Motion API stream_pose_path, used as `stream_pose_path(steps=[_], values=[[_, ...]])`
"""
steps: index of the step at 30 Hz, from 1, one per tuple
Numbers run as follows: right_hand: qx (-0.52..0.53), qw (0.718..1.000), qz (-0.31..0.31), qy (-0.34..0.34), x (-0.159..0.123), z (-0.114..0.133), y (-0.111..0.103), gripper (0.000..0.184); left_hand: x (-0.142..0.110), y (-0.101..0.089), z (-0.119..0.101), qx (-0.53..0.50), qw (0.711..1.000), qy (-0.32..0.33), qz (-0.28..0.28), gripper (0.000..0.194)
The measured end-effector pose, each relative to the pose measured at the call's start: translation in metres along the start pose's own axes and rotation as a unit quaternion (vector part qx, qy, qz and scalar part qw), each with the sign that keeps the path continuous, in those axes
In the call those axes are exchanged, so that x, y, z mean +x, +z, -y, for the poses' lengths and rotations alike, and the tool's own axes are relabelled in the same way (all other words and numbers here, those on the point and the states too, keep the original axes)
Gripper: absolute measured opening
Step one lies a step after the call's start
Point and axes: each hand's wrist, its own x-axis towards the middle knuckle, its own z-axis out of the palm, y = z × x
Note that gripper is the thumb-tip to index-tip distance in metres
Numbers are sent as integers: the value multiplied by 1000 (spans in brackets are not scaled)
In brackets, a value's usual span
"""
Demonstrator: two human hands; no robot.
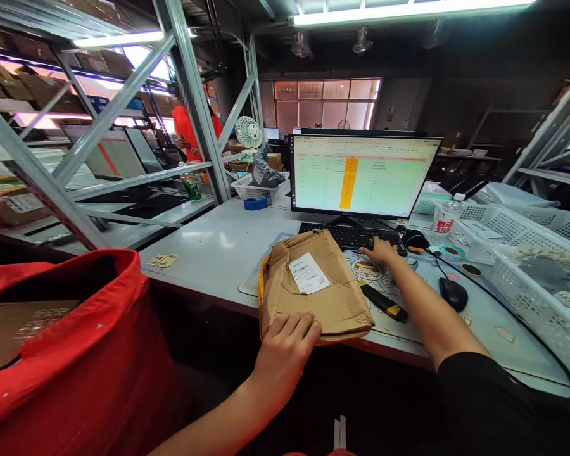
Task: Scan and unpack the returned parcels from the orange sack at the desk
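Observation:
A creased brown cardboard parcel (332, 297) with a white shipping label (308, 273) lies tilted at the table's front edge. My left hand (289, 339) grips its near edge, fingers on top and the thumb hidden. On the right end of the black keyboard (351, 237), my right hand (381, 252) rests with fingers stretched apart and nothing in them. A yellow-and-black box cutter (384, 303) sits on the patterned desk mat beside the parcel. Behind the keyboard stands a monitor (361, 177) showing a spreadsheet with an orange column.
A large red bag (99, 354) with cardboard inside stands at the left. To the right are a black mouse (453, 294), a bottle (449, 215) and white baskets (541, 278). A metal rack post (194, 95) rises at the left; a person in red (190, 130) is behind it.

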Motion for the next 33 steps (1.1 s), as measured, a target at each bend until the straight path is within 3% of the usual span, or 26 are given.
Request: stream_pose_path(steps=[6,11,14,16,18,21,23,25,27,29,31,33], values=[[22,999,-6,-28,-9,21,1,64,-2,-2,0,-6,1000,-7,17,36],[38,997,0,-73,-38,28,-11,55,0,-5,4,-37,999,-16,15,41],[49,991,18,-119,-72,21,-9,49,4,-21,26,-80,996,-40,-15,46],[48,989,33,-138,-101,12,0,51,6,-37,52,-115,987,-106,-40,43],[29,989,39,-139,-129,3,13,55,6,-52,82,-169,956,-226,-76,36],[-12,991,13,-133,-161,-4,31,51,3,-61,120,-316,849,-392,-162,59],[-27,990,-19,-134,-170,-5,39,50,0,-56,134,-419,771,-431,-209,65],[-15,990,-48,-129,-172,-4,43,54,-2,-46,138,-485,724,-436,-225,65],[35,988,-82,-126,-169,-3,41,56,-4,-36,136,-508,711,-435,-215,67],[109,976,-126,-137,-166,-2,33,56,-6,-28,133,-499,722,-434,-203,67],[183,957,-165,-153,-166,0,18,55,-6,-26,132,-484,737,-430,-195,68],[254,939,-163,-162,-170,5,-5,56,-6,-28,133,-476,750,-421,-183,75]])
